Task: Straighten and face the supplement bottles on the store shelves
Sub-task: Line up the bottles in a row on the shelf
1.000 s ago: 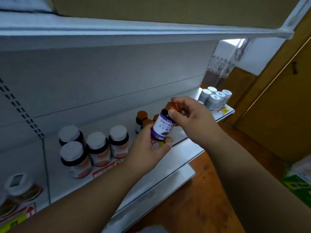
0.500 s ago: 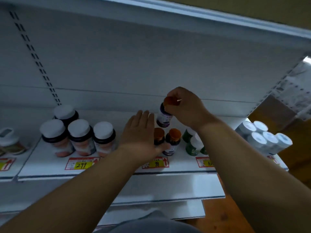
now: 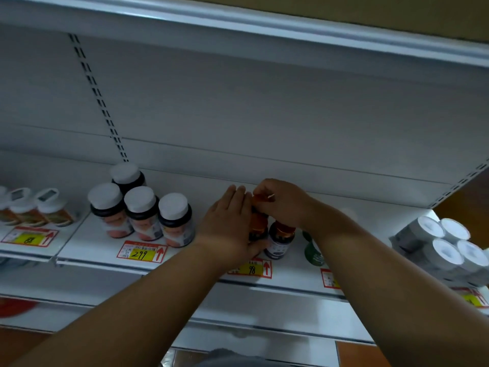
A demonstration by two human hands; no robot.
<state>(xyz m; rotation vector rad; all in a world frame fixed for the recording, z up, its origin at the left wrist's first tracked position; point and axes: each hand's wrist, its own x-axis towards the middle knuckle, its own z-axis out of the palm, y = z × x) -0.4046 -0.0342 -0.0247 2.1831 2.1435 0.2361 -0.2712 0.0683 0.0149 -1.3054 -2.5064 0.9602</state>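
**Shelf front, middle section: both hands on the orange-capped bottles**

Along the front edge of the shelf (image 3: 87, 254) sit price tags: a yellow "299" tag (image 3: 142, 252) and, partly behind the left wrist, a "98" tag (image 3: 251, 268).

Just behind the "98" tag stand the orange-capped bottles. Front right bottle (image 3: 280, 241): upright, dark body, label facing out, untouched. Front left bottle (image 3: 258, 229): mostly hidden; left hand (image 3: 229, 229) lies against its left side, fingers straight and together, thumb tucked under near the base.

Rear bottle (image 3: 260, 198): only the orange cap shows, behind the front pair. Right hand (image 3: 284, 203) has fingers curled over and pinching this cap from above.

Right of this group, a green bottle (image 3: 313, 251) is partly covered by the right forearm. Toward the right end of the shelf, a cluster of white-lidded tubs (image 3: 447, 250).

Left of the hands, four dark jars with white lids (image 3: 140, 210), three in front, one behind. Farther left, on the neighbouring shelf section, smaller white-lidded jars (image 3: 50, 207).
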